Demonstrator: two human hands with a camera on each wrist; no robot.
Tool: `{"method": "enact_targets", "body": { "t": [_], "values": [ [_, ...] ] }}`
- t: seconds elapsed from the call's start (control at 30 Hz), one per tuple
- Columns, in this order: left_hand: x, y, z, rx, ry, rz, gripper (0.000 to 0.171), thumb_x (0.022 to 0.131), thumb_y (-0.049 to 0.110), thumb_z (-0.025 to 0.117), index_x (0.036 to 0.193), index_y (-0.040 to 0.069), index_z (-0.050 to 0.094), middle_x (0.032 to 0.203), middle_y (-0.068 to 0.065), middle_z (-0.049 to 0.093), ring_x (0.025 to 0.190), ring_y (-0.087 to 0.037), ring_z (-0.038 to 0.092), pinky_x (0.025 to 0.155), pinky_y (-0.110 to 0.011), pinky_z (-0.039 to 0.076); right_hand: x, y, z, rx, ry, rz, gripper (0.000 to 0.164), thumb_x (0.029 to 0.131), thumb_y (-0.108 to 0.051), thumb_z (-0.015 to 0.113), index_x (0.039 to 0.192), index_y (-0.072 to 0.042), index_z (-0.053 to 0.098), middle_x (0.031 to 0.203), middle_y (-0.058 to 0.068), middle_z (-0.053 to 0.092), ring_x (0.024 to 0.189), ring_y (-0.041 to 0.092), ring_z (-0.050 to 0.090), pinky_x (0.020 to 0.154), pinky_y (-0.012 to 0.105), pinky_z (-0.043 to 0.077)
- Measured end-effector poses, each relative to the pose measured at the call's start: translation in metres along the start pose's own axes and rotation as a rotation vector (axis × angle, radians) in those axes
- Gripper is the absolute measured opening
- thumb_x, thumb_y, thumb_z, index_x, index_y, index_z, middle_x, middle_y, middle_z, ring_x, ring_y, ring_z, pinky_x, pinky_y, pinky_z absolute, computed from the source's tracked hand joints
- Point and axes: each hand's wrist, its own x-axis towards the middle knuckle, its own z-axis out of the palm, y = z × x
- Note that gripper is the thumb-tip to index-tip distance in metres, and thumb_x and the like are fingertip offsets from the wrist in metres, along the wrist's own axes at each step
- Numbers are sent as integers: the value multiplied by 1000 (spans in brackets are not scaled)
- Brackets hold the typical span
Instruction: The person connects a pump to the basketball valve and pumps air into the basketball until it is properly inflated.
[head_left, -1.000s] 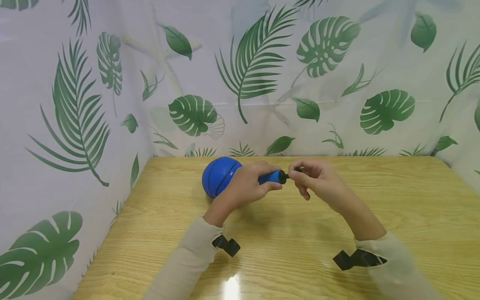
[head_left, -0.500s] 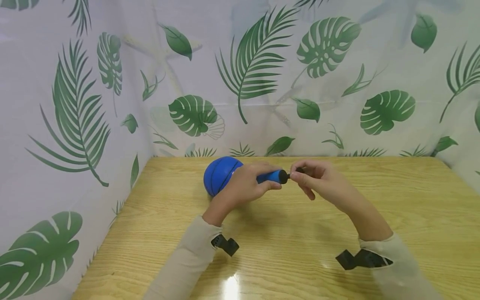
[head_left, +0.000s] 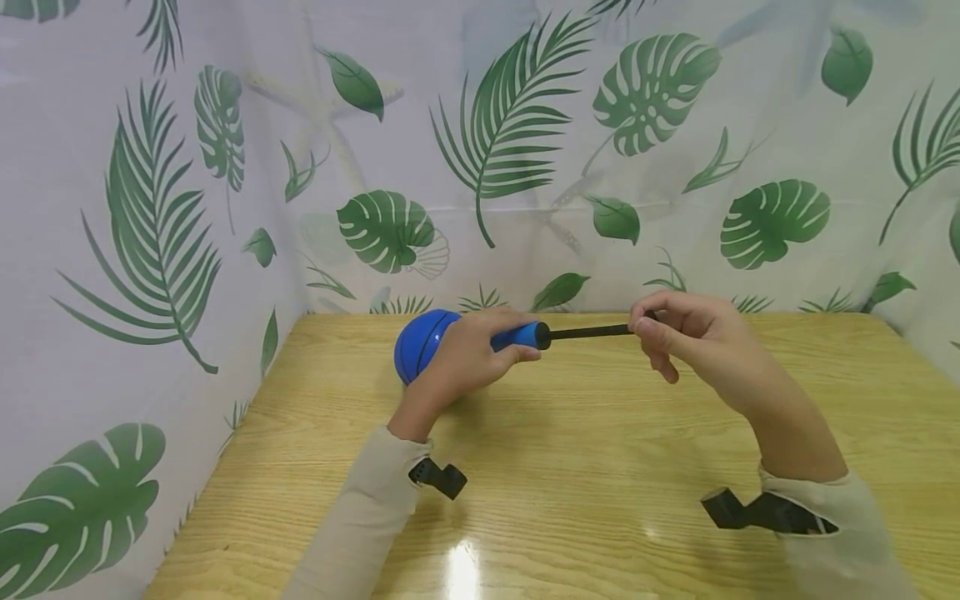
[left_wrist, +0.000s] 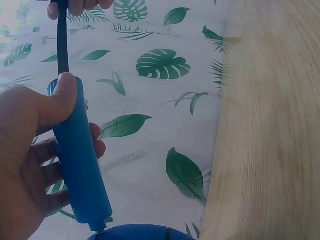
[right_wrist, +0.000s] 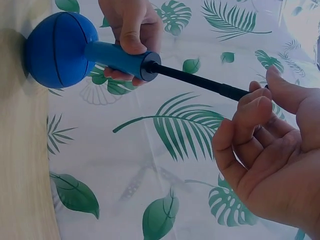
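My left hand [head_left: 476, 346] curls round the blue barrel of a hand pump [left_wrist: 82, 160], thumb close to its black-capped end. The pump's nozzle end meets a blue ball [right_wrist: 60, 50] with black seam lines, which sits on the table to the left. A long black rod [head_left: 588, 332] stands drawn out of the barrel. At the rod's far end, my right hand [head_left: 697, 342] pinches the handle between thumb and fingers, the other fingers loosely bent. In the head view the left hand hides part of the ball and most of the barrel.
The wood-grain table [head_left: 562, 467] runs back to a white cloth backdrop [head_left: 525, 275] printed with green leaves. More of this cloth hangs along the left side. A black wrist camera [head_left: 438, 477] is strapped to each sleeve.
My right hand has moved right and slightly up, drawing the black rod far out of the barrel. The left hand, pump and ball have shifted a little left.
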Motion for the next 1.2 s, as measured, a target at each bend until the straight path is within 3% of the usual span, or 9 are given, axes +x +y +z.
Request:
{"method": "enact_targets", "body": {
  "t": [0.37, 0.7, 0.97, 1.2],
  "values": [
    [1, 4, 5, 44, 0, 14, 44, 94, 31, 75, 135, 17, 68, 124, -4, 70, 107, -20, 68, 91, -38, 57, 10, 22, 18, -37, -75, 46, 8, 105, -4, 54, 105, -5, 62, 71, 2, 51, 58, 20, 52, 54, 33, 49],
    [2, 11, 15, 40, -47, 32, 41, 95, 32, 74, 132, 16, 69, 123, -3, 70, 103, -18, 68, 89, -36, 56, 16, 41, 37, -31, -109, 116, 11, 106, -11, 55, 104, -4, 63, 68, 3, 52, 55, 22, 51, 53, 33, 48],
    [1, 12, 22, 45, -48, 88, 38, 96, 32, 73, 130, 16, 70, 114, -1, 71, 87, -13, 64, 75, -26, 51, 17, 45, 43, -31, -135, 179, 18, 107, -15, 54, 109, 2, 62, 72, 4, 55, 55, 20, 52, 54, 31, 49],
    [1, 12, 21, 45, -60, 81, 40, 96, 33, 72, 132, 15, 69, 116, -2, 70, 89, -14, 64, 77, -26, 52, 17, 44, 41, -56, -141, 188, 19, 106, -16, 55, 109, 1, 63, 78, 6, 59, 57, 19, 53, 56, 31, 49]
  ]
}}
